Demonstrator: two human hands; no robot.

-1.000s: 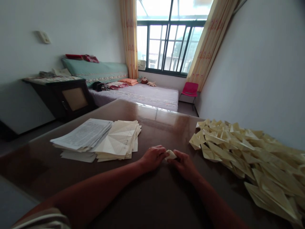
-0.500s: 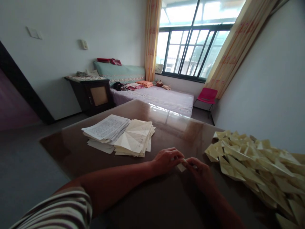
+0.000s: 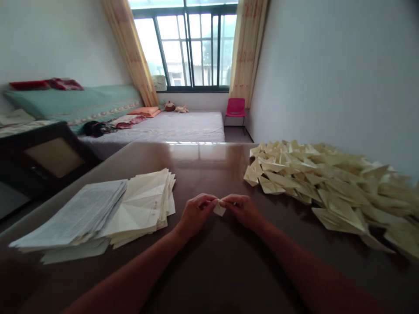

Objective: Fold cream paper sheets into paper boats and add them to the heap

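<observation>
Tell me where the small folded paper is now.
Head view, centre: the small folded paper is pinched between left hand and right hand, sheet stack on its left, folded-paper pile on its right.

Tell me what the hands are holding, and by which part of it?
A small folded paper, pinched from both sides: the left hand takes its left edge, the right hand its right edge.

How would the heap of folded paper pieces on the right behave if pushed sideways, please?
Probably light: the heap of folded paper pieces is thin paper. Likely to scatter, lying loose and overlapping. May slide on the glossy table.
</observation>
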